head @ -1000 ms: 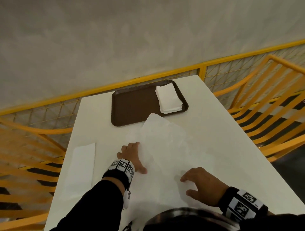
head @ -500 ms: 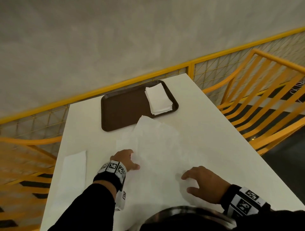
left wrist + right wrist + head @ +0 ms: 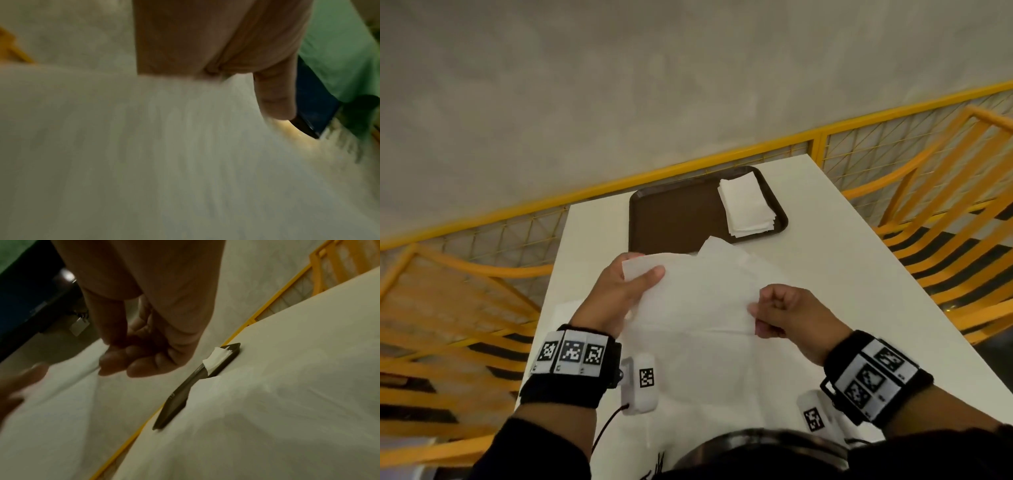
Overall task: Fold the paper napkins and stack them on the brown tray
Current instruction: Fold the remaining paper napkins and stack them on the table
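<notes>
A large white paper napkin [image 3: 698, 294] is lifted above the white table [image 3: 842, 260]. My left hand [image 3: 626, 284] pinches its left corner between thumb and fingers. My right hand [image 3: 774, 311] pinches its right edge with curled fingers. More unfolded napkins [image 3: 705, 370] lie flat under it. At the table's far end sits the brown tray [image 3: 674, 212] with a stack of folded napkins [image 3: 748, 204] on its right side. The left wrist view shows my thumb [image 3: 275, 95] on the white napkin [image 3: 164, 154]. In the right wrist view my curled fingers [image 3: 144, 360] are near the tray [image 3: 205, 378].
A yellow mesh railing [image 3: 722, 161] runs behind the table. Orange slatted chairs [image 3: 955, 219] stand on the right, and another [image 3: 448, 308] on the left. A folded white napkin strip [image 3: 561, 308] lies at the table's left edge, mostly hidden by my left arm.
Both hands were pressing flat on the napkin pile; now they have risen off the table and hold one napkin up by its left corner and right edge.
</notes>
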